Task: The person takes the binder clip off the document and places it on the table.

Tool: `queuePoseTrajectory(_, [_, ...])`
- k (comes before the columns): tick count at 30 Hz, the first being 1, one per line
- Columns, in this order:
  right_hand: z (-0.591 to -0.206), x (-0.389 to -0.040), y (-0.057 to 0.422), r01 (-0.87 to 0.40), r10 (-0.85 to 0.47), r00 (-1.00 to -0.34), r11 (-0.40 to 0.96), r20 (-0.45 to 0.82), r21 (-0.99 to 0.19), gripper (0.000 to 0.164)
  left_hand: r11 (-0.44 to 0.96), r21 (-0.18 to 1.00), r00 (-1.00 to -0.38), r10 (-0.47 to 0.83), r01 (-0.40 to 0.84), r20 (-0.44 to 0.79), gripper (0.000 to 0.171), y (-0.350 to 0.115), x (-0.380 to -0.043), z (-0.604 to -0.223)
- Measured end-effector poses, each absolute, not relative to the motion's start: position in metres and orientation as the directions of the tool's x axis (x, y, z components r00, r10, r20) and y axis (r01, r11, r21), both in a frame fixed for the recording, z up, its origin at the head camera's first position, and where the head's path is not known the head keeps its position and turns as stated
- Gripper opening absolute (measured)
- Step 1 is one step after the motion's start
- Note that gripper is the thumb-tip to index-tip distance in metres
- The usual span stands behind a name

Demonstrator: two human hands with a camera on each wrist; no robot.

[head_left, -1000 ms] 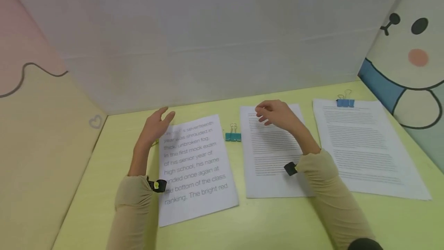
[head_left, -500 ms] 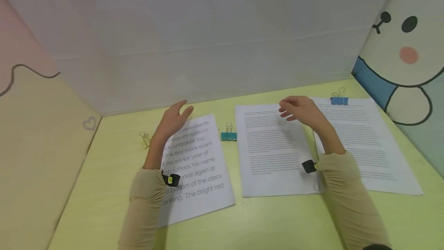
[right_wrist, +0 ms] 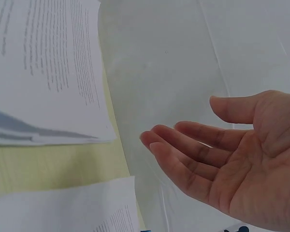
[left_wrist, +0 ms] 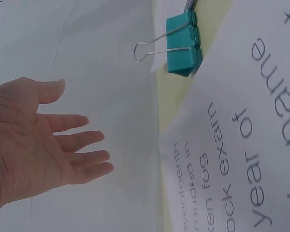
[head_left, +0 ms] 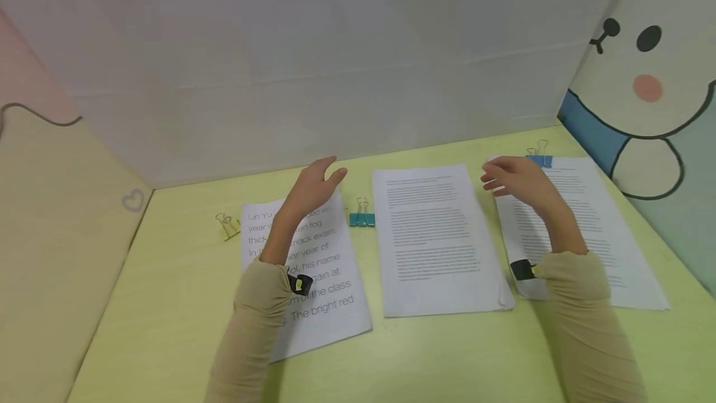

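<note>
My left hand [head_left: 309, 194] hovers over the top of the large-print paper stack [head_left: 335, 294], its fingers spread and holding nothing, as the left wrist view also shows. To its right lies a teal binder clip [head_left: 362, 220], which appears large in the left wrist view [left_wrist: 182, 43]. Above the upper left part of the right-hand paper stack [head_left: 626, 266] is my right hand [head_left: 523, 182], fingers loosely bent around nothing. A blue binder clip [head_left: 540, 161] is at that stack's top edge. Between the hands lies the middle paper stack [head_left: 431, 297], with small print and a lifted lower right corner.
A yellow binder clip [head_left: 228, 227] lies left of the large-print stack on the yellow table [head_left: 168, 291]. A white wall covering [head_left: 313, 104] rises behind the table's back edge. A wall with cartoon drawings [head_left: 646, 104] borders the right side.
Both hands have moved to the right, the left one across the large-print stack, the right one from the middle stack to the right-hand stack. The yellow clip has come into sight.
</note>
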State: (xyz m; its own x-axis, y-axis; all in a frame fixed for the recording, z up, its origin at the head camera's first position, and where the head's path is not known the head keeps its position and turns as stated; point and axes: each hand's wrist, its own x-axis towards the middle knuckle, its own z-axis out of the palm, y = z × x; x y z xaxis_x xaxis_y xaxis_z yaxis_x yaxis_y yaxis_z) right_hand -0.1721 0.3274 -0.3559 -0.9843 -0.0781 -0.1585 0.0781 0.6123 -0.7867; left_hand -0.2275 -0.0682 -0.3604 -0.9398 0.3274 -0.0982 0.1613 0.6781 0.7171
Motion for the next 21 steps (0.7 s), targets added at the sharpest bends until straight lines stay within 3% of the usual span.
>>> queuePoseTrajectory(6, [-0.354, -0.164, 0.35, 0.106, -0.019, -0.987, 0.672, -0.16, -0.733, 0.066, 0.664, 0.72, -0.926, 0.368, 0.203, -0.079, 0.061, -0.045, -0.227, -0.364])
queuePoseTrajectory(21, [-0.35, -0.128, 0.406, 0.268, 0.209, -0.963, 0.642, -0.173, -0.718, 0.075, 0.621, 0.714, -0.847, 0.527, 0.323, -0.075, 0.057, 0.025, -0.218, -0.37])
